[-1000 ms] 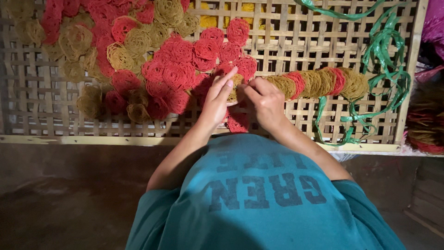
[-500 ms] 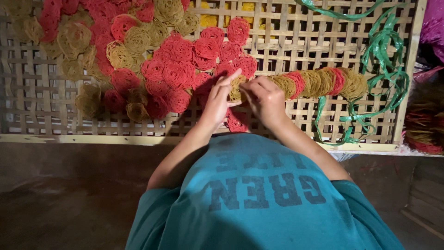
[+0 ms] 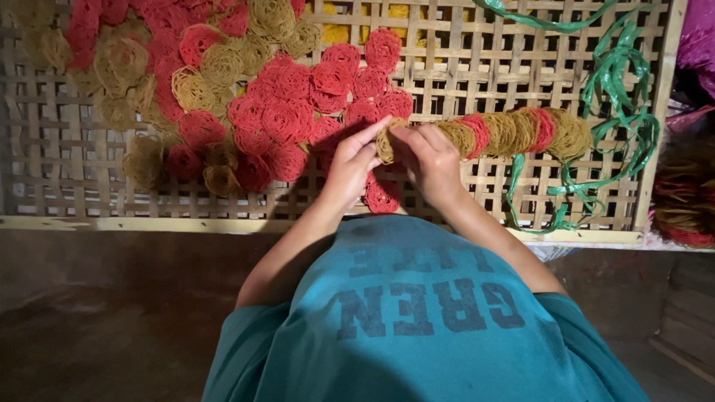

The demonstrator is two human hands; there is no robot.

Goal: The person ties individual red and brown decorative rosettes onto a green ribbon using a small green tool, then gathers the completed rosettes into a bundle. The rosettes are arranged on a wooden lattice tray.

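Observation:
Both hands meet over a woven bamboo tray [image 3: 67, 186]. My left hand [image 3: 348, 170] and my right hand [image 3: 432, 162] pinch a tan round noodle disc [image 3: 386, 141] between their fingertips. The disc stands on edge at the left end of a row of stacked tan and red discs [image 3: 514, 132], which lies across the tray to the right. One red disc [image 3: 383, 196] lies just below my hands.
Loose red discs [image 3: 287, 119] and tan discs [image 3: 119, 63] cover the tray's left and middle. Green plastic strips [image 3: 618, 112] trail over the right side and under the row. Bundles of red and tan strands [image 3: 685, 201] sit off the tray at right. The wooden front edge [image 3: 149, 223] borders a dark floor.
My hands have stayed at the row's left end. The fingers have shifted slightly on the tan disc, holding it closer against the row.

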